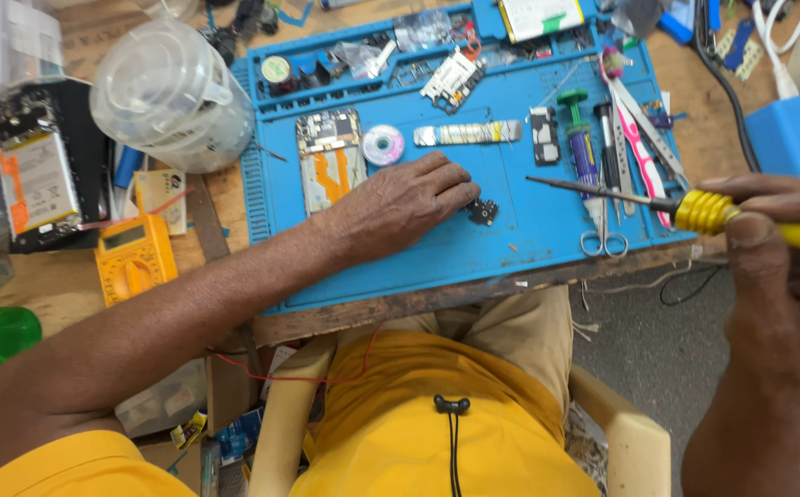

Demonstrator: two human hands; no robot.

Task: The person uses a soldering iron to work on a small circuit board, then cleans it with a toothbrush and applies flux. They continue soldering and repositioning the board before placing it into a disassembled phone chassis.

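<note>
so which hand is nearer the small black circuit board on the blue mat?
Left. The left hand has its fingertips right beside the small black circuit board, possibly touching it. The right hand is off the blue mat to the right, gripping a yellow-handled soldering iron.

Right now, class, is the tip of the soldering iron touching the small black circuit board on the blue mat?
No: the soldering iron in the right hand points its tip clear of the small black circuit board.
</note>
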